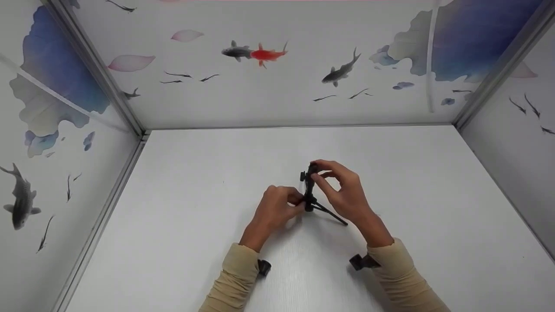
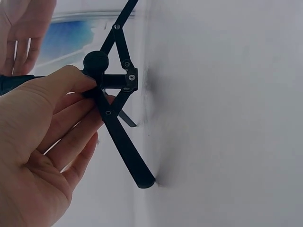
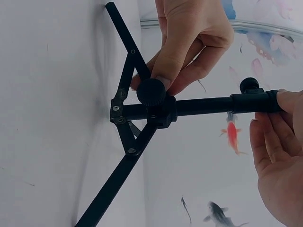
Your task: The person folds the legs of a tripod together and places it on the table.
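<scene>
A small black tripod (image 1: 309, 186) stands upright on the white table with its legs spread. My left hand (image 1: 277, 203) grips the hub where the legs join, its thumb beside the round lower knob (image 3: 151, 91). Higher up, my right hand (image 1: 344, 188) pinches the top end of the centre column (image 3: 203, 106), thumb on one side and fingers on the other. A smaller knob (image 3: 249, 85) sticks out near that upper end. Hinged braces link the legs to the column's foot, and one leg (image 2: 128, 153) reaches the table in the left wrist view.
White panels printed with fish and petals close in the table (image 1: 195, 164) at the back and both sides. Grey metal posts (image 1: 95, 65) run along the corners. A black wrist camera (image 1: 264, 268) sits at the left cuff, another camera (image 1: 363, 261) at the right.
</scene>
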Available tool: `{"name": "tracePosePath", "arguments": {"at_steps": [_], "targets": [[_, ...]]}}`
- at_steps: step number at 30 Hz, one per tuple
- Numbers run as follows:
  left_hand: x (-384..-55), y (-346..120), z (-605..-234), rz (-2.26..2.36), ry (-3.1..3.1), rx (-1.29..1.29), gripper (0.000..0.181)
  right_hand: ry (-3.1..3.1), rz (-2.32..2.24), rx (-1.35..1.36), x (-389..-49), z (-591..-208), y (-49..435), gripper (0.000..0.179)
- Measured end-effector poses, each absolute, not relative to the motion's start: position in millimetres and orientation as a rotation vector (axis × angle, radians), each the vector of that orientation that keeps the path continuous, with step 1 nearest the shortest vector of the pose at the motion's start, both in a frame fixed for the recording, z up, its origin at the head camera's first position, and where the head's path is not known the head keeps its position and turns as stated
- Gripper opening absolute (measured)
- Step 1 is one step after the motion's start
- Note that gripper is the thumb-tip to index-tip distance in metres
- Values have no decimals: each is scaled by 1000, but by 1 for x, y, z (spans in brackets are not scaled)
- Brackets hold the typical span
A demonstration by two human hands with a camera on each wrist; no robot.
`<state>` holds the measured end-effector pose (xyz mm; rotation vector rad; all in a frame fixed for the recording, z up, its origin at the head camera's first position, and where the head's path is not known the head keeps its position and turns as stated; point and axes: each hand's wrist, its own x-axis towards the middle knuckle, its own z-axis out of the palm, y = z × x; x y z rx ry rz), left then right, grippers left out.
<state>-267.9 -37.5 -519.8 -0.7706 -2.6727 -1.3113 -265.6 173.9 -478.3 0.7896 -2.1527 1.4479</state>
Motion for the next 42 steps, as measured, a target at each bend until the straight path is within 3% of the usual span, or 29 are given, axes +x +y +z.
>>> {"name": "tracePosePath", "arguments": {"at_steps": [42], "targets": [[-267, -38, -519, -1381, -2541, -791, 12, -2173, 1393, 812, -264, -477, 175, 35]]}}
